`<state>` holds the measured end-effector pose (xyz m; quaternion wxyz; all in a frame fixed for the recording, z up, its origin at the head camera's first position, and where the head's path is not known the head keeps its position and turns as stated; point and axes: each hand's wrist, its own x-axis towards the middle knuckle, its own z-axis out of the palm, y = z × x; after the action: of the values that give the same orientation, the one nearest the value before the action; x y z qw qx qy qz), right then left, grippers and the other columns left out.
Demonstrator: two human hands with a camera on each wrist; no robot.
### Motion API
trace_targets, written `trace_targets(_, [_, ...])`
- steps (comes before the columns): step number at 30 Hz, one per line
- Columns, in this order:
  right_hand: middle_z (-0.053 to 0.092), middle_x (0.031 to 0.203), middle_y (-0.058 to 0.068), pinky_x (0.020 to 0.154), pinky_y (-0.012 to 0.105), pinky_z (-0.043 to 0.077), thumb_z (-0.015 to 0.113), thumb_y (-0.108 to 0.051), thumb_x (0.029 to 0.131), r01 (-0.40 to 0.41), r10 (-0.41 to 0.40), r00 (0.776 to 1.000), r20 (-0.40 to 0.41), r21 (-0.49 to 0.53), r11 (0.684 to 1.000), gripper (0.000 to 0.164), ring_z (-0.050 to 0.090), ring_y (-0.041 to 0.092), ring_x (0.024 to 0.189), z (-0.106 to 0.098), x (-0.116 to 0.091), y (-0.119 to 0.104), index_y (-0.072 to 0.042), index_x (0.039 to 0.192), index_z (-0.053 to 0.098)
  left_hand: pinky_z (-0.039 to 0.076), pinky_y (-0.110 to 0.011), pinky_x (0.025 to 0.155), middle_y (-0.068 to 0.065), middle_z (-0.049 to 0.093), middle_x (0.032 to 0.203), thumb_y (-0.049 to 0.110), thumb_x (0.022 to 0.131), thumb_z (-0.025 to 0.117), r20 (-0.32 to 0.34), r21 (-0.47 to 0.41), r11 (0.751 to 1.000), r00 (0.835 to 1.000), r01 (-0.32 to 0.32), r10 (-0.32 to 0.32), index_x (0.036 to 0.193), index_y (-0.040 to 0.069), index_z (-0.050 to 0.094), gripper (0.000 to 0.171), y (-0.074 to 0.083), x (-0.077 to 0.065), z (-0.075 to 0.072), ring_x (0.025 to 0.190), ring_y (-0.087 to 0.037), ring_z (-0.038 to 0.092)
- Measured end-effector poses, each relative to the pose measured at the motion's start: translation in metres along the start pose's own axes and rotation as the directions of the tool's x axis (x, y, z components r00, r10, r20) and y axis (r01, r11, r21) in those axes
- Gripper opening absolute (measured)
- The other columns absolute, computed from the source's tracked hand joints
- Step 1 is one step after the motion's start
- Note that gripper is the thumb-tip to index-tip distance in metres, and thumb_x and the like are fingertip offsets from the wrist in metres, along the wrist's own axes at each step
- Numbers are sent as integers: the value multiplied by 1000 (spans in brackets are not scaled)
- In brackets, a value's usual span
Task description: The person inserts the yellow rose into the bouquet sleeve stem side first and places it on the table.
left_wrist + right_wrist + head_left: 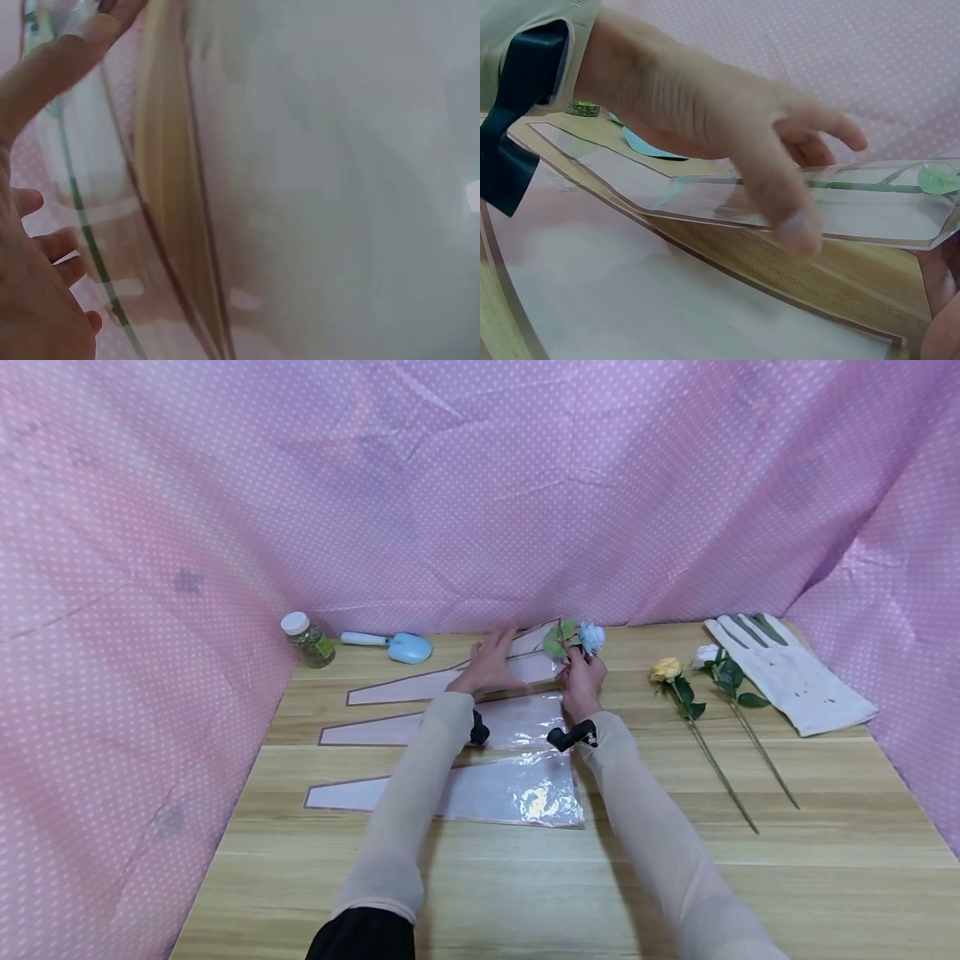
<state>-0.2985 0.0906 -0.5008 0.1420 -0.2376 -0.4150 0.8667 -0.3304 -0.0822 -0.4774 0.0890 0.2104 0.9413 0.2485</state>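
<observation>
A light-blue rose [592,638] lies with its green stem inside the farthest clear flower sleeve [405,687], its bloom out past the wide end. My right hand [583,683] grips the rose just below the bloom, at the sleeve's mouth; leaves and sleeve partly hide its fingertips. Over the same sleeve my left hand [489,664] is spread, thumb on the near side and fingers on the far side. The right wrist view shows the left hand [742,135] astride the raised sleeve, with the stem [840,185] visible through it.
Two more flower sleeves, a middle one [367,732] and a near one [480,797], lie flat. A yellow rose [666,670], a white rose [707,655] and white gloves [810,689] are at right. At back left are a lidded jar [311,643] and a blue trowel [409,648].
</observation>
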Motion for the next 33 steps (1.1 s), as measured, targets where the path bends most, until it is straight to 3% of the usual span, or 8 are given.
trace_targets(9, [57, 62, -11, 41, 15, 29, 67, -6, 92, 1, -1, 1000, 16, 3, 1000, 7, 39, 0, 43, 1, 2, 1, -11, 88, 64, 6, -54, 128, -11, 24, 165, 45, 71, 87, 22, 85, 996, 1000, 2, -4, 162, 13, 6, 125, 6, 1, 7, 154, -27, 22])
trace_targets(20, [60, 69, -10, 46, 16, 33, 68, -5, 91, -27, 27, 1000, 8, 17, 1000, 8, 45, 2, 53, 2, 5, -3, -12, 88, 64, 9, -49, 129, -12, 28, 162, 39, 76, 84, 16, 43, 999, 1000, -5, 5, 162, 14, 10, 116, 5, 1, 8, 151, -26, 24])
trace_targets(23, [65, 78, -9, 51, 15, 40, 69, -4, 90, -37, 37, 999, 1, 8, 999, 12, 55, 2, 61, 3, 5, -5, -12, 98, 64, 9, -47, 129, -12, 28, 162, 38, 76, 83, 14, 34, 999, 1000, -4, 4, 162, 14, 10, 115, 5, 1, 9, 151, -26, 24])
trace_targets(28, [65, 100, -4, 54, 14, 47, 68, 0, 90, -28, 28, 1000, 8, 2, 1000, 37, 63, 4, 69, 2, 5, -9, -14, 121, 52, 12, -47, 128, -12, 28, 161, 37, 76, 83, 16, 24, 1000, 1000, 0, 0, 162, 15, 10, 115, 3, 2, 10, 151, -26, 24])
trace_targets(31, [62, 106, -2, 54, 15, 46, 68, 2, 89, 7, -6, 1000, 21, -33, 999, 46, 62, 6, 75, 0, 6, -9, -13, 127, 47, 14, -49, 128, -12, 28, 161, 37, 77, 82, 15, 4, 1000, 1000, 4, -4, 162, 16, 10, 113, 1, 3, 11, 151, -28, 23])
trace_targets(33, [60, 111, -2, 62, 15, 51, 69, 3, 88, 42, -40, 999, 33, -64, 997, 51, 62, 7, 85, 0, 7, -10, -10, 132, 46, 15, -50, 127, -12, 27, 162, 37, 77, 81, 15, -8, 1000, 1000, 11, -11, 162, 17, 10, 112, -1, 4, 12, 152, -30, 22])
